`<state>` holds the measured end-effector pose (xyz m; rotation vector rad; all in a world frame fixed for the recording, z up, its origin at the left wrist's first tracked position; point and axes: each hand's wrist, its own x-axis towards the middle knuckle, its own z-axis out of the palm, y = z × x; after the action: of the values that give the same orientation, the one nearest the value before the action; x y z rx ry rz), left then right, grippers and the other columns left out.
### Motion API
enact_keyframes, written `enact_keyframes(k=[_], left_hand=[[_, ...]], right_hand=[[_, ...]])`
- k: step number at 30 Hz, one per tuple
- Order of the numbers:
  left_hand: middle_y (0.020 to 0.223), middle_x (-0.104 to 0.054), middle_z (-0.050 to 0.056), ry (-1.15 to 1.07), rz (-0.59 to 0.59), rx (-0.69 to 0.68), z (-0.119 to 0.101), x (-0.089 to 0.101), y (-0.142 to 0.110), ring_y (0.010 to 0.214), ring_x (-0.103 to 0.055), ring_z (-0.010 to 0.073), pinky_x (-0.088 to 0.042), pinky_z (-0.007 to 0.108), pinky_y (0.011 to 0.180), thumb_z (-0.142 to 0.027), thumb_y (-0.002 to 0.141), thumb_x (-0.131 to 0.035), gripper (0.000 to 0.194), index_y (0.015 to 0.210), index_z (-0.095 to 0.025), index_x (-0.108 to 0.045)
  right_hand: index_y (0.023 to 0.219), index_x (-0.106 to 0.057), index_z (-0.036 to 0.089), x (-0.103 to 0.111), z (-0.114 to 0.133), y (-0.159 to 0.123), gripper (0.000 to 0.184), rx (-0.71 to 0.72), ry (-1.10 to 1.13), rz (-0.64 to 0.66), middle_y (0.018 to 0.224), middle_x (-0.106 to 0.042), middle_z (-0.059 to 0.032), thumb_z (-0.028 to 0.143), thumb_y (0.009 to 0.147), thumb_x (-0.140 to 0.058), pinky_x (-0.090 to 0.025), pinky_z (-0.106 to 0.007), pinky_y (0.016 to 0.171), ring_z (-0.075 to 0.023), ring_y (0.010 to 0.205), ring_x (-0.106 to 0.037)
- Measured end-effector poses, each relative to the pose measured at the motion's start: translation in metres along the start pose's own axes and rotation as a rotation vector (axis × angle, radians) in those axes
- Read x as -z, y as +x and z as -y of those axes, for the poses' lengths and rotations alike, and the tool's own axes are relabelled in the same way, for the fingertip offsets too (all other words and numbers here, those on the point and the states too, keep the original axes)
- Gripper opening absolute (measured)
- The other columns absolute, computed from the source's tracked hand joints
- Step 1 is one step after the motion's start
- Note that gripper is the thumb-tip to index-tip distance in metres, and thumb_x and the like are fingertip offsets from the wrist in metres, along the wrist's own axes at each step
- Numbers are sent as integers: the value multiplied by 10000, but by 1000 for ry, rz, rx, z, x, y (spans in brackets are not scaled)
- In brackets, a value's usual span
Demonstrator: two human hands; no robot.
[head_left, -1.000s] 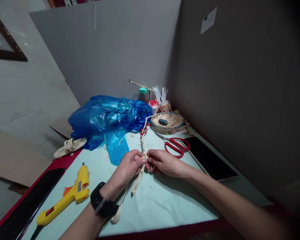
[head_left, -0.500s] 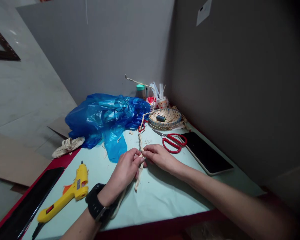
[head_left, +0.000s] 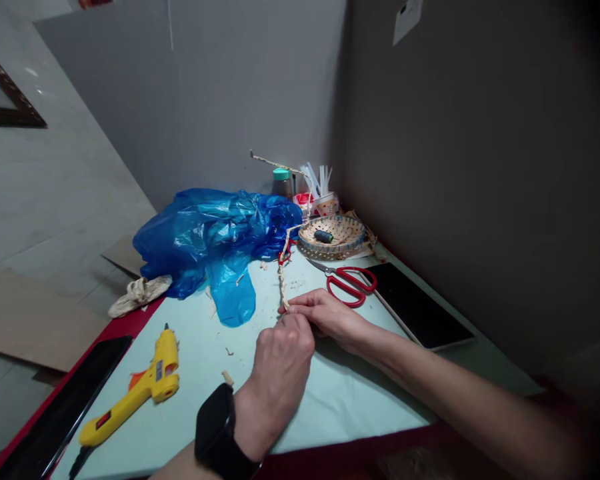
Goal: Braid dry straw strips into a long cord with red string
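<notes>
Clock from the two hands as centre, 12 = far side. Big crumpled blue plastic bag point(head_left: 215, 223) at 10–11, its flap reaching twd the hands. Off-white woven slipper-shaped pc point(head_left: 140, 295) at 9, by the table edge; yellow plastic glue gun w/ orange trigger point(head_left: 153, 383) at 8, nozzle pointing to 12. Red-handled metal scissors point(head_left: 347, 283) at 2, v. near R hand; flat black-faced slab point(head_left: 420, 307) at 3. Round shallow woven basket w/ blue-trimmed rim point(head_left: 357, 233) at 1, dark thread spool point(head_left: 323, 236) inside; patterned paper cup of white sticks point(head_left: 326, 203) behind it. Green-lidded clear jar point(head_left: 281, 180) at 12. All on/along the pale green-covered table point(head_left: 360, 400).

Cream braided-fibre cord point(head_left: 282, 283): near end at the fingertips, runs out to 12 past a small red item (partly hidden), bends twd 1 by the basket, then back to 11, tip raised.

R hand point(head_left: 335, 320): thumb + forefinger pinched on cord's near end. L hand point(head_left: 283, 367), black watch point(head_left: 215, 423) on wrist: curled just below, touching R fingers; its back hides the fingertips, so can't tell what it grips.
</notes>
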<state>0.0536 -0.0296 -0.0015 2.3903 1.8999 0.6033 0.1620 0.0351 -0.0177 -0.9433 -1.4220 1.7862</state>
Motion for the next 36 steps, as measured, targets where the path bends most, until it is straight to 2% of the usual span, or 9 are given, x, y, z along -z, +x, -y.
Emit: enact_keyframes(k=[5, 10, 14, 17, 20, 25, 28, 31, 36], left_hand=[[768, -681, 95, -197, 129, -50, 17, 30, 5, 667, -587, 221, -348, 297, 616, -213, 788, -556, 143, 834, -189, -689], [760, -683, 63, -776, 139, 261, 65, 83, 27, 652, -571, 160, -436, 253, 617, -357, 738, -639, 205, 768, -168, -713], [870, -666, 36, -1281, -262, 445, 88, 104, 37, 699, -579, 101, -479, 199, 667, -225, 685, -695, 188, 862, -161, -686], [790, -633, 18, -1356, -350, 470, 83, 88, 42, 682, -582, 95, -483, 191, 633, -151, 685, -668, 108, 788, -142, -636], [825, -651, 71, -1322, 131, 542, 67, 53, 44, 733, -620, 148, -505, 255, 665, -167, 692, -693, 176, 831, -119, -598], [651, -561, 18, -1481, 500, 418, 51, 9, 43, 493, -489, 51, -390, 168, 483, -210, 766, -636, 134, 772, -113, -544], [624, -498, -21, -1535, 560, 409, 54, 4, 40, 409, -270, -4, -180, 139, 388, -224, 794, -615, 141, 796, -131, -509], [634, -459, -33, -1540, 585, 405, 59, 4, 37, 426, -230, -4, -139, 150, 402, -235, 802, -611, 145, 831, -139, -506], [585, -379, -56, -1444, 477, 430, 63, 1, 33, 428, -229, 6, -108, 183, 406, -227, 760, -637, 142, 771, -119, -544]], right_hand=[[777, -657, 98, 0, 7, -2, 185, -17, -6, -14, 481, -405, 61, 274, 737, -615, -155, -216, 431, -53, 428, -258], [881, -672, 93, 0, 11, -4, 219, 43, 65, 5, 593, -427, 38, 255, 764, -584, -142, -215, 422, -47, 453, -239], [924, -673, 92, 0, 7, -3, 236, 42, 75, 13, 633, -453, 21, 243, 765, -586, -137, -221, 428, -47, 464, -236], [925, -665, 92, 1, 7, -3, 232, 24, 104, 38, 630, -443, 22, 250, 773, -588, -121, -226, 436, -48, 469, -233], [877, -644, 106, 1, 8, -4, 218, 35, 116, 56, 639, -431, 27, 299, 781, -612, -119, -222, 449, -48, 489, -243], [811, -583, 131, 2, 7, -6, 279, 87, 45, 155, 661, -455, 18, 409, 819, -590, -167, -206, 474, -60, 531, -298], [833, -561, 144, 3, 8, -7, 242, 90, -29, 196, 654, -399, 37, 385, 852, -548, -192, -198, 471, -64, 526, -270], [907, -555, 155, 5, 10, -8, 198, 130, -217, 233, 681, -440, 26, 335, 892, -473, -261, -204, 493, -82, 546, -329], [878, -557, 145, 0, 15, -18, 148, 274, -963, 26, 760, -588, -50, 189, 894, -417, -317, -239, 577, -131, 643, -482]])
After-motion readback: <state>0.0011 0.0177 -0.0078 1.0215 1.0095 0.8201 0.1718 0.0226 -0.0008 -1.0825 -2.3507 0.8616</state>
